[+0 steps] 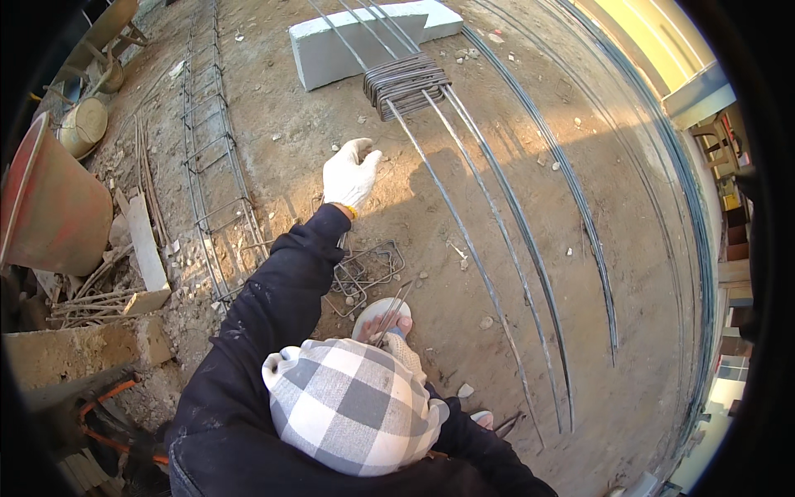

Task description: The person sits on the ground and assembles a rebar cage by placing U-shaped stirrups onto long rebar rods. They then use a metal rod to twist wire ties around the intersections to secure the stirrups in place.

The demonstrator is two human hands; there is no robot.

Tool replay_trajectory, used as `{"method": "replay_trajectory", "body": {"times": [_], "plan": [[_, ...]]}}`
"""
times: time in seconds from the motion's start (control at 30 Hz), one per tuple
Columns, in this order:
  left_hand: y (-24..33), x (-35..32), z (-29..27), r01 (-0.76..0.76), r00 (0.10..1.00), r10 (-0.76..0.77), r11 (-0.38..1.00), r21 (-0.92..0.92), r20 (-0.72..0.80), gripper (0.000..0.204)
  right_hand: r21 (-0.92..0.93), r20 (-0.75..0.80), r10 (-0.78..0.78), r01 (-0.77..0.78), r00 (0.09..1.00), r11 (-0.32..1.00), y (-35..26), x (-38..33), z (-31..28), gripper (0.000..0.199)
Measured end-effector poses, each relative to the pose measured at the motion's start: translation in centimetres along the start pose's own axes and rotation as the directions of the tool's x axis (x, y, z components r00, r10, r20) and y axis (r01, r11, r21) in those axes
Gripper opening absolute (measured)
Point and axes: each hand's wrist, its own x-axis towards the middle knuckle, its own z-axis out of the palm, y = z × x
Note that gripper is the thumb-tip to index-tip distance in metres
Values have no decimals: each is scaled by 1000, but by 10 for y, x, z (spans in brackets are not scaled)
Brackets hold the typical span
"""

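My left hand (349, 176), in a white glove, reaches forward above the dirt, left of the long steel bars (489, 215). Its fingers are half curled, thumb and forefinger apart, with nothing visible between them. Close to my body, my right hand (404, 358) wears a pale knitted glove. It is closed around thin wires (387, 319) that stick up from it. A checkered cloth (352, 406) partly hides that hand. Beyond, a tight stack of rectangular stirrups (406, 80) encircles the bars. Several loose stirrups (364, 286) lie near my sandalled foot (383, 321).
A pale block (356, 50) stands under the bars' far part. Along the left lies a tied rebar cage (192, 153), with a large reddish tub (62, 203), a bucket (83, 128) and scrap boards (147, 244) farther left. More bars (563, 157) run along the right.
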Motion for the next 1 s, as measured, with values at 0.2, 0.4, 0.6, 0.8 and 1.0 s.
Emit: {"method": "replay_trajectory", "body": {"times": [0.2, 0.4, 0.6, 0.8, 1.0], "plan": [[-7, 71, 34, -188, 974, 216, 936, 299, -65, 31, 163, -13, 138, -134, 990, 977, 16, -13, 0, 35], [4, 76, 31, -269, 949, 314, 861, 432, -34, 22, 265, -20, 170, -158, 985, 951, 30, -14, -1, 35], [4, 70, 35, -302, 945, 327, 888, 347, -14, 22, 693, -26, 215, -137, 976, 708, 57, 7, 16, 35], [-8, 93, 34, -328, 931, 365, 810, 486, 20, 25, 12, 50, -60, 59, 997, 998, -9, 16, 4, 36], [-18, 51, -26, -142, 974, 70, 931, 337, 217, 53, -67, 114, -226, 234, 967, 970, -93, 37, 7, 32]]}}
